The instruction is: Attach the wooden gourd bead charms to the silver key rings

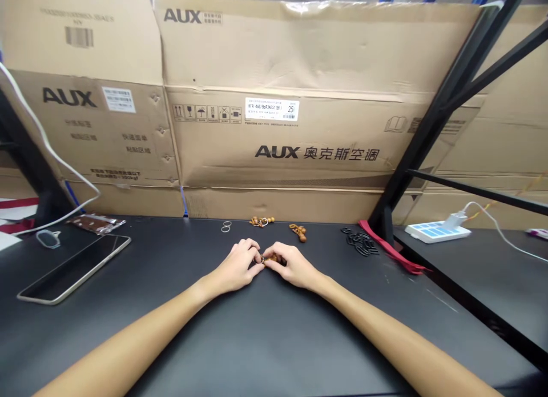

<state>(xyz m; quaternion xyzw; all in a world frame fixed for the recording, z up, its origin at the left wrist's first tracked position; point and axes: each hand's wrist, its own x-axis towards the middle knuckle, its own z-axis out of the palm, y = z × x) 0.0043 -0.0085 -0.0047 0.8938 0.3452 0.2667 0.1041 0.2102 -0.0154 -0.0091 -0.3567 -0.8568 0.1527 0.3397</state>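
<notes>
Low over the middle of the dark table, my left hand [240, 265] pinches a metal key ring [257, 260] between thumb and fingers. My right hand [293, 264] meets it there, its fingers closed around a brown wooden-looking pendant [274, 259], mostly covered by the fingers. Whether ring and pendant are linked cannot be made out. Just beyond my hands lie a brown pendant with a ring [262, 221] and another brown pendant [298, 232]. Loose metal rings [226, 226] rest to their left.
A pile of black clips [360, 241] lies right, beside a red strap [391, 248] and a black metal post [387, 225]. At left are a phone [75, 269], a brown packet [96, 223] and glasses [48, 239]. Cardboard [274, 60] walls the back. A power strip [436, 231] sits far right.
</notes>
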